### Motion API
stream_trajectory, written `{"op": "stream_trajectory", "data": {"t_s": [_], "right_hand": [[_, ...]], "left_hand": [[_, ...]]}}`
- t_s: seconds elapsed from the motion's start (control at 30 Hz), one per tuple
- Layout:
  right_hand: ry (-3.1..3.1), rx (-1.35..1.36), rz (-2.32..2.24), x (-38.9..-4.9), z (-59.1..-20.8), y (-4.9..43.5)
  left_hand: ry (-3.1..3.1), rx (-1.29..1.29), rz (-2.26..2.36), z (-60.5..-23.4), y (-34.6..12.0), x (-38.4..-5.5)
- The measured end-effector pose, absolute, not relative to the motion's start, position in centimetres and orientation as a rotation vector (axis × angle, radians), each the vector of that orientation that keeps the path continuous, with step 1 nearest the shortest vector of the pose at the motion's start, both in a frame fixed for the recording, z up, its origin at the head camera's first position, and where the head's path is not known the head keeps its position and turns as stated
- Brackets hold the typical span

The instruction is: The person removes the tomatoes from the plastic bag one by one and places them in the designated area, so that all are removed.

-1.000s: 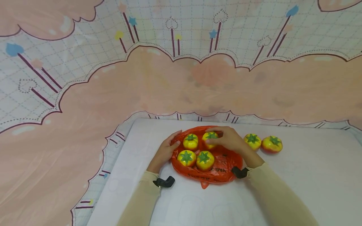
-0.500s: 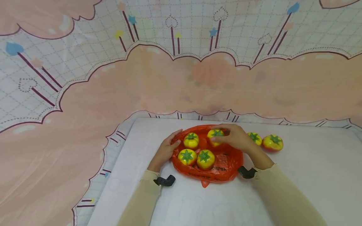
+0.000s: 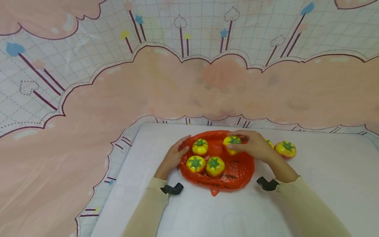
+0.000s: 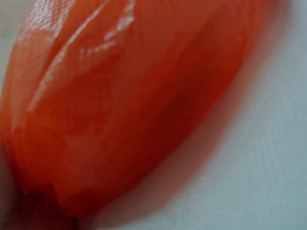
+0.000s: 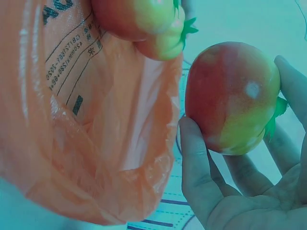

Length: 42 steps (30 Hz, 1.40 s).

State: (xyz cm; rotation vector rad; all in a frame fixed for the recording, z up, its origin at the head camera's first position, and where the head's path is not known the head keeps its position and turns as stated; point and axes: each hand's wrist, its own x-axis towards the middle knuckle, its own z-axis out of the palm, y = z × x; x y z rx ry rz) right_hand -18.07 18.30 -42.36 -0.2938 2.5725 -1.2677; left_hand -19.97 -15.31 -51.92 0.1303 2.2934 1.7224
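Note:
A red plastic bag (image 3: 231, 164) lies spread with its mouth up and dark print inside. My left hand (image 3: 172, 158) holds its left rim; in the left wrist view the bag's red wall (image 4: 124, 105) fills most of the picture. With thumb and fingers, my right hand (image 3: 256, 144) grips a red-and-yellow, tomato-like fruit (image 5: 232, 98) with a green leafy top, over the bag's right back part. Inside the bag sit three similar fruits: one at the back left (image 3: 200, 147), one at the front left (image 3: 195, 164) and one beside it (image 3: 215, 166).
Right of the bag, two more such fruits stand on the white table (image 3: 325, 171): one fruit (image 3: 285, 149) in plain sight, another (image 3: 269, 143) mostly behind the right hand. A patterned cloth backdrop (image 3: 189, 89) rises behind the table.
My right hand has moved right with the fruit in its grip, away from the other fruits in the bag. The left hand stays at the left rim.

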Motion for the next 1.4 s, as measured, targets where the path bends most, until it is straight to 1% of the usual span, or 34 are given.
{"op": "stream_trajectory", "data": {"t_s": [0.5, 1.4], "right_hand": [[2.528, -0.241, -1.316, -16.6, -41.3, 20.5], [2.547, -0.199, -1.366, -14.8, -41.7, 23.5]], "left_hand": [[2.313, 0.135, 1.707, -51.9, -15.4, -19.9], [2.305, 0.15, 1.711, -51.6, -15.3, -19.9]]}}
